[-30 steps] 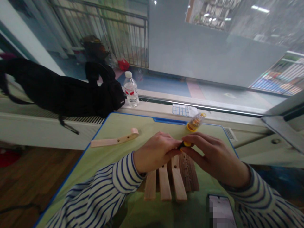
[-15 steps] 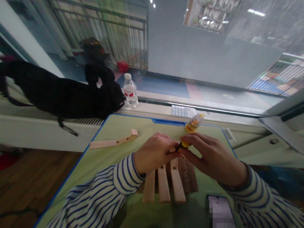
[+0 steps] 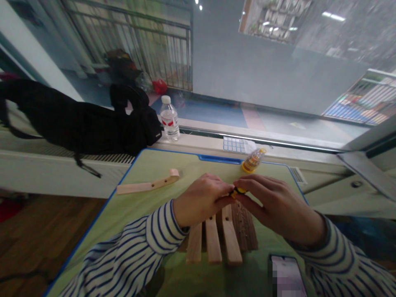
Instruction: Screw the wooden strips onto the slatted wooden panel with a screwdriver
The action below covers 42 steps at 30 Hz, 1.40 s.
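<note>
Head view, only one. Piece, small, yellow and black, is up between the two hands, above the top of the wood work on the table. Left hand comes in from the left, thumb and forefinger pinching the dark end. Right hand comes from the right, forefinger above, thumb below, fingertips closed on the yellow end. Neither hand is nearer; both touch it. From the left fingertips the yellow end lies to the right; from the right fingertips the dark end lies to the left. Long axis seems to run side to side, hand to hand, but fingers cover much of it; exact tilt and what it is, cannot tell.

Below the hands: three strips, pale wood, side by side, near ends toward the person, over a brown board. Strips run roughly square to the piece's axis. Left wrist hides the far part of the leftmost strip. Board shows out to the right, dotted with marks too small to read.

Loose strip, curled at one end, lies left of the left hand, well apart. Small bottle, yellow base, beyond the right hand, tilted. Phone near the right sleeve.
</note>
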Each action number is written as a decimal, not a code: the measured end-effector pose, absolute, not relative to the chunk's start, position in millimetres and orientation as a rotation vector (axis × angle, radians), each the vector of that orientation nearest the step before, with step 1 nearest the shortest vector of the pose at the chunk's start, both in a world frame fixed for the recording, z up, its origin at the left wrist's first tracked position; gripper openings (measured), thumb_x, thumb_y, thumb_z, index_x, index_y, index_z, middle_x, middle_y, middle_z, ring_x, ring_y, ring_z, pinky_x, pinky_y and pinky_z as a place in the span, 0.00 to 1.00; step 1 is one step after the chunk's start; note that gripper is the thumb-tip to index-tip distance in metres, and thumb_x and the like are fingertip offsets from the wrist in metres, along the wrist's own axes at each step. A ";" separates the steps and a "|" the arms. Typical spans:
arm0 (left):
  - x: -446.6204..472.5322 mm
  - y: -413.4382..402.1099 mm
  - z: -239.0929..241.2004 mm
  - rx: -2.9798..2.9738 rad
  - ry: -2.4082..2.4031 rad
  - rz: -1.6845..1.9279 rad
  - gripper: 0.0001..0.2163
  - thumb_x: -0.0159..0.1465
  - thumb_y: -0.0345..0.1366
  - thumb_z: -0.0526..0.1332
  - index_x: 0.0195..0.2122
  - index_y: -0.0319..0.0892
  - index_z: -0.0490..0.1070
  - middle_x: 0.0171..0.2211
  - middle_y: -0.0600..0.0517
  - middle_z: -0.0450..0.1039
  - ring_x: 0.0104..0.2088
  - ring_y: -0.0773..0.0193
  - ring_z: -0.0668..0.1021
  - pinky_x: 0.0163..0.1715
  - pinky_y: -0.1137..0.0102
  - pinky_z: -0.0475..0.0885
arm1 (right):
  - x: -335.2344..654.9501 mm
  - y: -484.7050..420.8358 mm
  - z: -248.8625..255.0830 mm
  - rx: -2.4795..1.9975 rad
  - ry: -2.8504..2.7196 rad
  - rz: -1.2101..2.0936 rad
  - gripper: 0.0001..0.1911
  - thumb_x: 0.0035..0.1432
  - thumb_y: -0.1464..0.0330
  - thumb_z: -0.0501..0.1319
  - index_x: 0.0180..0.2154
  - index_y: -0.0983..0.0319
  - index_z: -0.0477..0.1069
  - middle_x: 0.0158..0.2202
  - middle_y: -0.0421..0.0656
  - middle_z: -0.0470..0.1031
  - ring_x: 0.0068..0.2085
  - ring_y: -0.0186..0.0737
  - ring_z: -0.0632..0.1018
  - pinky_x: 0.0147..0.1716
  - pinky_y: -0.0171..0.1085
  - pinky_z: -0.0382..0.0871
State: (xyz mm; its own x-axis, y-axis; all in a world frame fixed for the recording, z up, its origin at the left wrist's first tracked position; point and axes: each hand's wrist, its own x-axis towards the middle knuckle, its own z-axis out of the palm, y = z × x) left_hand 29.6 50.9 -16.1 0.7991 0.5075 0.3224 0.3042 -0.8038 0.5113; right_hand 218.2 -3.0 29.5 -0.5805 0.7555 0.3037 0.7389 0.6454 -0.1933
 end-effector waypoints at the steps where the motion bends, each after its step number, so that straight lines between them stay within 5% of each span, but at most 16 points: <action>1: 29.6 50.9 -16.2 2.544 0.602 0.629 0.10 0.66 0.38 0.54 0.35 0.38 0.71 0.31 0.51 0.74 0.34 0.65 0.75 0.37 0.69 0.66 | 218.1 -3.0 29.2 -1.195 -2.507 0.074 0.11 0.62 0.67 0.54 0.46 0.61 0.66 0.41 0.45 0.74 0.41 0.38 0.75 0.41 0.39 0.70; 21: 28.7 51.5 -15.3 2.567 0.621 0.645 0.09 0.63 0.40 0.58 0.36 0.39 0.72 0.31 0.51 0.75 0.34 0.64 0.75 0.36 0.69 0.66 | 216.1 -3.4 25.1 -1.240 -2.493 0.119 0.09 0.61 0.67 0.54 0.43 0.62 0.66 0.37 0.44 0.73 0.37 0.38 0.75 0.35 0.39 0.69; 27: 29.5 51.4 -16.8 2.574 0.619 0.651 0.10 0.64 0.40 0.57 0.35 0.38 0.71 0.29 0.51 0.74 0.32 0.64 0.75 0.35 0.69 0.66 | 216.6 -7.0 33.8 -1.210 -2.509 0.045 0.16 0.61 0.66 0.55 0.51 0.61 0.62 0.46 0.46 0.73 0.43 0.40 0.75 0.41 0.41 0.70; 42: 28.8 50.5 -19.7 2.549 0.612 0.575 0.08 0.66 0.36 0.54 0.35 0.38 0.70 0.32 0.50 0.73 0.36 0.63 0.75 0.39 0.68 0.66 | 217.1 -4.4 26.7 -1.229 -2.500 0.103 0.10 0.62 0.67 0.54 0.46 0.60 0.65 0.41 0.42 0.73 0.41 0.38 0.75 0.40 0.39 0.69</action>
State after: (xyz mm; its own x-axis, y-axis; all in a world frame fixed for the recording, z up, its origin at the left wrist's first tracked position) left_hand 28.8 50.5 -19.7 0.8143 0.5055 0.2853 0.3159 -0.7983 0.5128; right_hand 217.1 -4.4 26.7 -0.5614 0.7790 0.2793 0.7533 0.6207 -0.2171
